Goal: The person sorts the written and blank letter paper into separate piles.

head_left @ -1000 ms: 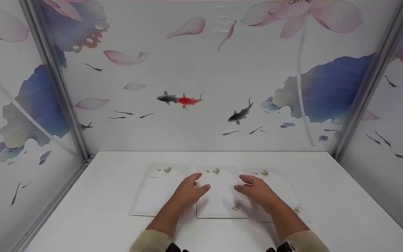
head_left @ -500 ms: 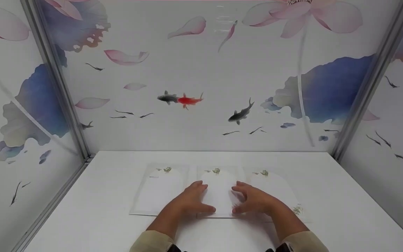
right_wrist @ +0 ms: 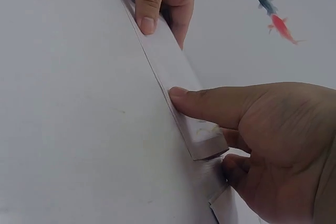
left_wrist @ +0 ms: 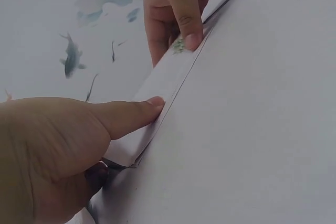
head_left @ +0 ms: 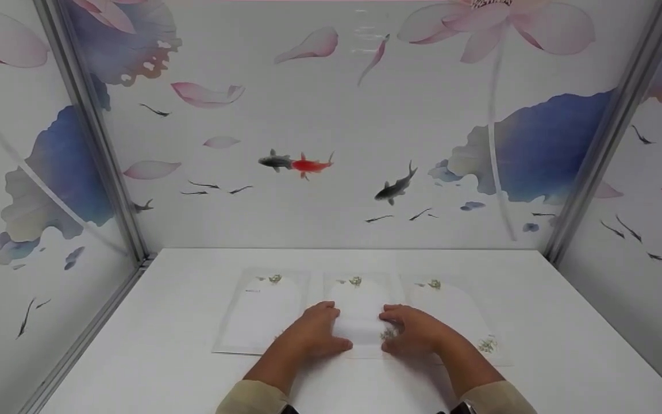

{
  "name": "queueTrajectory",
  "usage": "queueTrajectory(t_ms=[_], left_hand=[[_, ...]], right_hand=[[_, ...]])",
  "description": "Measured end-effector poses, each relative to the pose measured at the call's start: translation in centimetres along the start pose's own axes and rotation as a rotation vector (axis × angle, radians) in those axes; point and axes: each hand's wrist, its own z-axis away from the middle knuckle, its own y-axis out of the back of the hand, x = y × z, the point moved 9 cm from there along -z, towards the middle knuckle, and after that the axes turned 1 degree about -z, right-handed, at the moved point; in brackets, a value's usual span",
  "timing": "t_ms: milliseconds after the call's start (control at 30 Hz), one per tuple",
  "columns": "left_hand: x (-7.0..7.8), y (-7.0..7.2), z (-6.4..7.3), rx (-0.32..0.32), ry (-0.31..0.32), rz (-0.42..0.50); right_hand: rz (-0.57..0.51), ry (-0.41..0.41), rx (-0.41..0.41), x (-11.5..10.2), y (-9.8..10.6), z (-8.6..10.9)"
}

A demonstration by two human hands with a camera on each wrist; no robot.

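Observation:
A white sheet of letter paper [head_left: 358, 299], printed with a small plant motif at its top, lies in the middle of three in the head view. At its left side my left hand [head_left: 320, 330] pinches the near part, and my right hand [head_left: 414, 332] does likewise at the right side. Seen from the left wrist, the left thumb [left_wrist: 144, 109] presses on top near the paper's front edge. The right wrist view has the right thumb [right_wrist: 197, 100] lying on top too, with fingers curled at the side below. The near part of the paper bulges between the hands.
A similar white sheet [head_left: 245, 325] lies to the left and another [head_left: 457, 313] to the right. The white table [head_left: 153, 333] is enclosed by printed panels [head_left: 331, 224] with fish and lotus designs, held in grey metal posts [head_left: 127, 201].
Both hands have come down from over the sheets and closed on the near part of the middle paper. Its dark front edge line has faded, and a bent band now shows between the hands.

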Motion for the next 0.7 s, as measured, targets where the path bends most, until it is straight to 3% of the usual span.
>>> queueTrajectory(t_ms=[467,700], left_hand=[[0.2,1.8,0.3,0.219,-0.082,0.079],[0.1,2.3,0.3,0.263,-0.077,0.104]], right_hand=[[-0.036,0.000,0.200,0.0,1.1,-0.2],[-0.065,-0.023,0.268,0.0,1.5,-0.1]])
